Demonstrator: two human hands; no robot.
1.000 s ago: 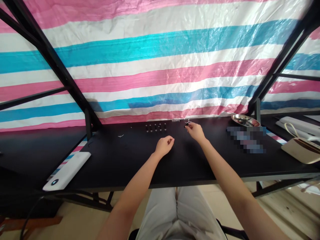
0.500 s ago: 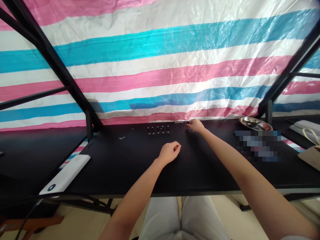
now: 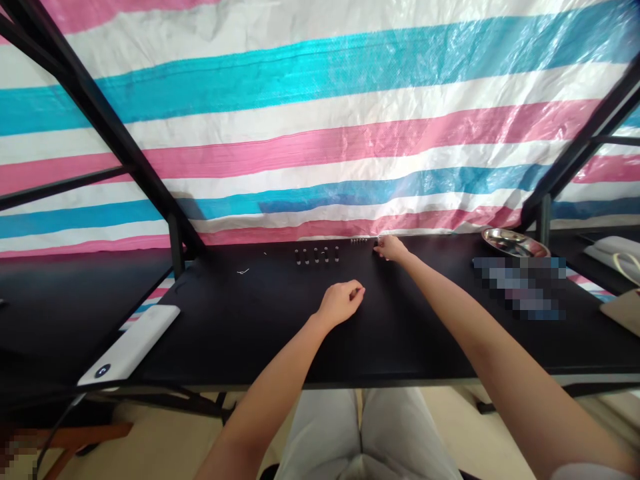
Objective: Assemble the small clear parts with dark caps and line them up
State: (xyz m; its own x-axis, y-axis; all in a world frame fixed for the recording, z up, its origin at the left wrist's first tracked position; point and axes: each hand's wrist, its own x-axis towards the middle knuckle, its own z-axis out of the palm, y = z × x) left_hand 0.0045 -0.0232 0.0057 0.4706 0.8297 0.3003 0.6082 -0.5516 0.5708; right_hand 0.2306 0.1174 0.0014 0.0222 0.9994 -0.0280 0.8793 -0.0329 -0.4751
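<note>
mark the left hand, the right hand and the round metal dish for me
Left hand [image 3: 341, 303], head view: back of the hand.
Right hand [image 3: 393, 248], head view: middle of the hand.
Round metal dish [image 3: 515, 243], head view: its shiny inside.

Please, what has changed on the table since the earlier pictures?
The right hand has moved slightly forward, nearer the small silver pieces; whether it let go of the dark piece there is unclear. The left hand shifted slightly back and right. The five dark pieces and the metal dish stayed put.
</note>
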